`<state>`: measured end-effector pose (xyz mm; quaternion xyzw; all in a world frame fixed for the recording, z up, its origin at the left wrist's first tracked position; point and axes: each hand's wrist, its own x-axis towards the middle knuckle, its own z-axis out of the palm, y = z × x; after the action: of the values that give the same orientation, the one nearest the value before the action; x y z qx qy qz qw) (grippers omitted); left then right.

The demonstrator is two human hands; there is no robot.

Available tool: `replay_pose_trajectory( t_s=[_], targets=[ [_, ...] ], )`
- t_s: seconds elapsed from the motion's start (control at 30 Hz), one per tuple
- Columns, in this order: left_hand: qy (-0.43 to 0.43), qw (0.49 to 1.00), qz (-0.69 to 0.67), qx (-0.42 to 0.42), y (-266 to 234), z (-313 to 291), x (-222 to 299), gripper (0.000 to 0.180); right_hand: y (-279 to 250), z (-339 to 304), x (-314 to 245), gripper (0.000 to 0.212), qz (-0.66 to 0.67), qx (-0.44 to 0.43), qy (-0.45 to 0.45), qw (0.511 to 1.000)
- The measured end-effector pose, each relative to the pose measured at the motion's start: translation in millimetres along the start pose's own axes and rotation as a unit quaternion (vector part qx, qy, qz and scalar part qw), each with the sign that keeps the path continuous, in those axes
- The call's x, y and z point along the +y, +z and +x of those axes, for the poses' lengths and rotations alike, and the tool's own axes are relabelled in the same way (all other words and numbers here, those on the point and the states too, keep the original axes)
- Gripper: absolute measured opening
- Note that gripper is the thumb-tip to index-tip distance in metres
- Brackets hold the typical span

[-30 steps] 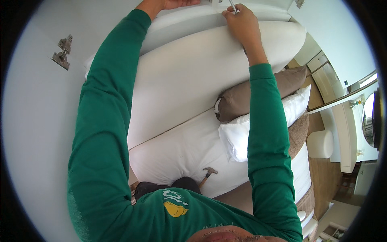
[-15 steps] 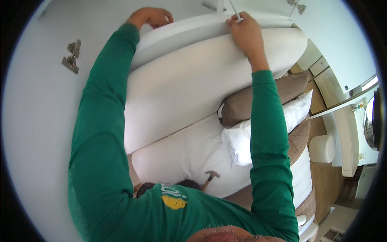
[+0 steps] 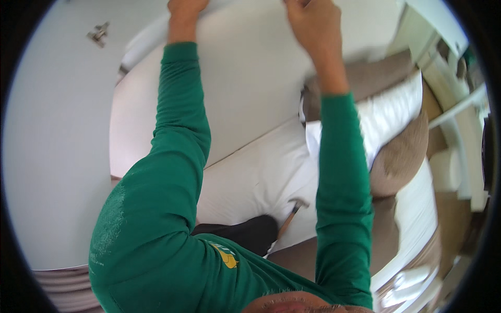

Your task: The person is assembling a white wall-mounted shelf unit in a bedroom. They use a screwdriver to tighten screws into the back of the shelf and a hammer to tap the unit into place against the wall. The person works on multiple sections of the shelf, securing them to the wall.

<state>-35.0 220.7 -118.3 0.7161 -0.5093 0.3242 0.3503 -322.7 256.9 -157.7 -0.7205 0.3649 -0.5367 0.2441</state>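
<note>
Both of my arms reach up and forward in green sleeves. At the top edge is my left hand (image 3: 187,7), close to the white cabinet's lower edge (image 3: 142,43); its fingers are mostly cut off by the picture's edge. My right hand (image 3: 317,25) is raised over the tall pale headboard (image 3: 250,83). Its fingers look curled together at the top edge, and what they hold is out of view. A claw hammer (image 3: 292,214) with a wooden handle lies on the white bedding beside my dark-clothed leg (image 3: 255,232).
A metal hinge (image 3: 98,34) sticks out from the white panel (image 3: 57,156) at my left. Brown pillows (image 3: 401,151) and a white pillow (image 3: 391,115) rest against the headboard at right. A pale stool (image 3: 445,169) stands beyond the bed.
The view has tipped downward, so both hands now sit at the top edge. The thin light rod in my right hand has left the picture. More of the bed and my leg shows.
</note>
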Motion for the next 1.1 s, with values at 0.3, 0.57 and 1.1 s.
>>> replay_pose_trajectory(
  t_s=[0.3,0.57,1.1],
  targets=[
    [0.189,0.947,-0.140,0.219,-19.3,-84.1,16.4,0.045,140.5,-437.0,-8.7,0.023,0.477,0.151,0.456,0.736],
    [0.049,0.811,-0.440,-0.383,-175.5,-490.5,-95.0,0.029,241.1,-676.8,-45.6,0.013,0.426,0.011,0.706,0.565],
    [-0.473,0.794,-0.096,-0.369,-356.4,-863.7,-539.1,0.025,232.7,-688.0,-138.8,0.021,0.318,-0.226,0.693,0.606]
  ],
)
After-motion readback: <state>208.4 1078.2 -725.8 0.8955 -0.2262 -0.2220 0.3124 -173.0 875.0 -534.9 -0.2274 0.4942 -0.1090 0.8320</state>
